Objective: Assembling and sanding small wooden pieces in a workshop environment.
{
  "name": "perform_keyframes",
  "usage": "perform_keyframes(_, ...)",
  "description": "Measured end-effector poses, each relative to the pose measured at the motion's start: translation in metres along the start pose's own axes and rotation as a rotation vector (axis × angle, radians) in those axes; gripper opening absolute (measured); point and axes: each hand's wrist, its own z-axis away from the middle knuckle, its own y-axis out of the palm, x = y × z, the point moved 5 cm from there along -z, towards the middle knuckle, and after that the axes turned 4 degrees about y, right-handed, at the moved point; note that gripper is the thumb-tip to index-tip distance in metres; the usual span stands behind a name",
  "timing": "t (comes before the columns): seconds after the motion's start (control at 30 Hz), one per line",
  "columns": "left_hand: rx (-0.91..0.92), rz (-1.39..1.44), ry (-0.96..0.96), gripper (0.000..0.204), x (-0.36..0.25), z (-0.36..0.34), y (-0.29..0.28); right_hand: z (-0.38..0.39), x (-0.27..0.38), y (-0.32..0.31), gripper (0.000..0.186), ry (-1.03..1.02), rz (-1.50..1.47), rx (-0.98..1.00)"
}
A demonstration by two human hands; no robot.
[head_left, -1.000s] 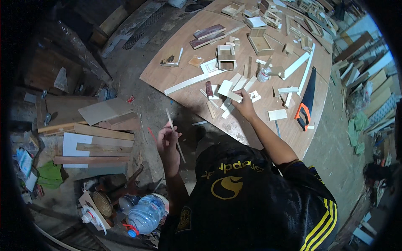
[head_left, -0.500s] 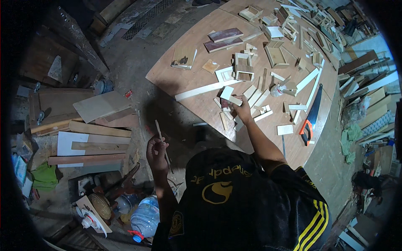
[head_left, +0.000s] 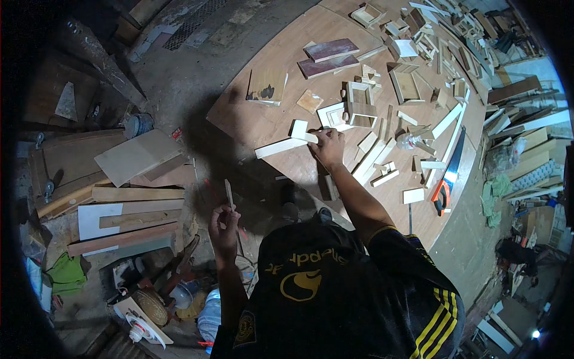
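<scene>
My right hand [head_left: 326, 146] grips a small pale wooden piece [head_left: 299, 129] over the left part of the plywood table [head_left: 227, 105], with a long pale strip [head_left: 272, 149] just below it. A white panel with a frame shape [head_left: 332, 116] and a small open wooden box [head_left: 361, 105] lie beside that hand. Off the table's left edge, my left hand [head_left: 224, 222] holds a thin wooden stick [head_left: 228, 192] upright, fingers closed round it. Loose offcuts [head_left: 376, 155] and a plastic bottle [head_left: 408, 141] are right of my right hand.
A handsaw [head_left: 441, 196] lies at the table's right, with more boxes [head_left: 405, 81] and boards [head_left: 327, 66] behind. Stacked boards [head_left: 136, 155] and water jugs [head_left: 208, 317] crowd the floor on my left; scrap wood [head_left: 532, 155] leans along the right side.
My right hand has moved leftward along the table with the pale piece. My left hand still holds the stick, now slightly farther left. The camera's view has shifted a little.
</scene>
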Motion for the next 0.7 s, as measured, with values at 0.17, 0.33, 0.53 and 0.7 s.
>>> perform_keyframes(0.17, 0.073, 0.043, -0.026, 0.017, 0.008, -0.024, -0.002, 0.002, 0.004, -0.002, 0.047, 0.026, 0.213, 0.037)
perform_keyframes(0.33, 0.198, 0.013, -0.013, 0.014, -0.010, -0.053, 0.036, 0.012, 0.004, -0.029, 0.057, 0.097, 0.102, -0.011)
perform_keyframes(0.53, 0.657, -0.001, 0.110, 0.011, -0.044, -0.067, 0.129, 0.063, 0.053, -0.150, 0.046, 0.091, -0.446, -0.050)
perform_keyframes(0.7, 1.043, 0.022, 0.144, 0.012, -0.058, -0.047, 0.209, 0.100, 0.103, -0.261, 0.034, -0.222, -0.129, -0.261)
